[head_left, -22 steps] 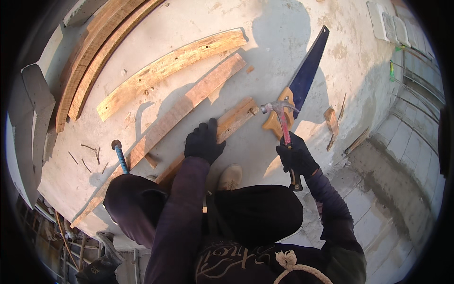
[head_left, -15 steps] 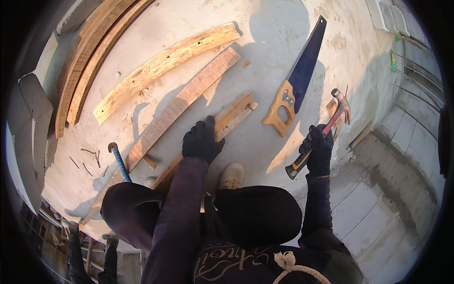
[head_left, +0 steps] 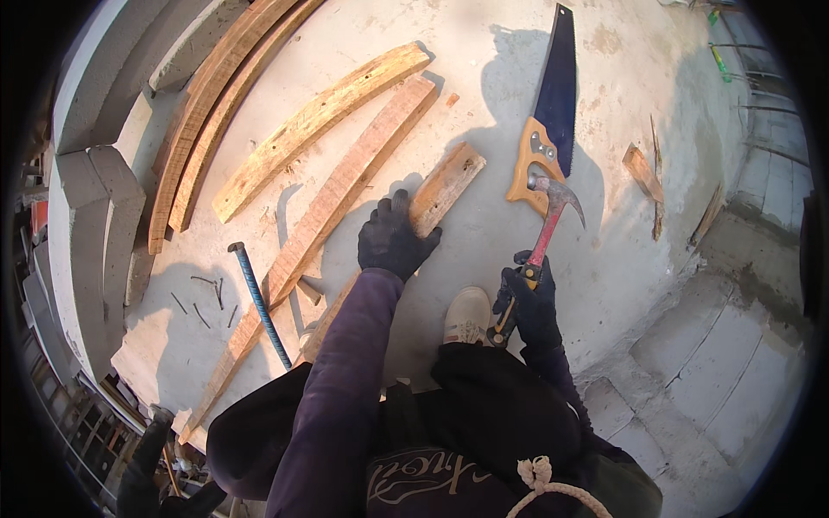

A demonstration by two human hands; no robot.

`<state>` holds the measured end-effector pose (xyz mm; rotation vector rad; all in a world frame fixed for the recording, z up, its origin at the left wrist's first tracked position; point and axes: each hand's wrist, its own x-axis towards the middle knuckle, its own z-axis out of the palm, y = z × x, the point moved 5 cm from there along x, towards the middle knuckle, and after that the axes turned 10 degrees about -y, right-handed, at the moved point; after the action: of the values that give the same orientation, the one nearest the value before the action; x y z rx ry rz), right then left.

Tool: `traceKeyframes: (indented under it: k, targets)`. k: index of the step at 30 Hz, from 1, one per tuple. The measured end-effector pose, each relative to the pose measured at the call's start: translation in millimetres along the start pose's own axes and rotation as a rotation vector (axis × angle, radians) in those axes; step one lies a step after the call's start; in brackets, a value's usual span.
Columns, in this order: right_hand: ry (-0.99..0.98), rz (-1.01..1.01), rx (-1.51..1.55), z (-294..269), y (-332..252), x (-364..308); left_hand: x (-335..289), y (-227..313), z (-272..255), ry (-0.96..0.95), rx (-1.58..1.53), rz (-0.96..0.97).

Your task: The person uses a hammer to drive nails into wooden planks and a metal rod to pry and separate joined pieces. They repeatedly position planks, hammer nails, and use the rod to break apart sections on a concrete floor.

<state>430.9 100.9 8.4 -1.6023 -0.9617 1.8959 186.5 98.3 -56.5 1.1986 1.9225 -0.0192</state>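
My left hand (head_left: 393,237), in a black glove, is closed over a short wooden plank (head_left: 451,180) on the concrete floor. The plank's far end sticks out past my fingers, and its near part runs back under my forearm. In my right hand (head_left: 528,304), also gloved, is a claw hammer (head_left: 547,226) with a red shaft and a black-and-yellow grip. Its head is raised, overlapping the handle of a handsaw (head_left: 553,104) in view. A longer wooden plank (head_left: 345,194) lies left of my left hand, with a paler nail-holed one (head_left: 319,125) beyond it.
Several loose nails (head_left: 207,298) lie at the left, near a blue metal bar (head_left: 259,302) standing by my knee. Two long timbers (head_left: 203,112) rest beside concrete blocks (head_left: 82,224). Wood scraps (head_left: 643,173) lie right. Another person's dark-clothed limbs (head_left: 147,466) show lower left.
My right hand has moved left with the hammer, from beside the wood scraps to below the saw. My left hand stays on the short plank. The whole view has shifted somewhat.
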Motion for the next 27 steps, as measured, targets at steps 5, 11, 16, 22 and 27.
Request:
traceKeyframes:
  k: [5,11,16,22,27]
  targets:
    - [-0.026,0.083,0.030,-13.4,60.9,-47.7,-57.8,-6.4,-1.2,0.081,0.121,0.027]
    - [-0.058,0.010,0.106,-4.0,43.9,-46.7,-95.1,-19.7,-2.1,-0.035,-0.048,-0.092]
    - [-0.100,-0.106,0.087,-7.2,11.7,-34.0,-111.2,-21.2,-66.8,0.198,-0.280,-0.066]
    - [-0.227,-0.057,0.019,-0.3,-10.8,-30.9,-84.9,-46.1,-93.0,0.217,-0.175,-0.101]
    - [-0.262,-0.049,-0.169,-2.7,-26.0,-24.2,-71.8,-41.6,-91.1,0.104,-0.206,-0.077]
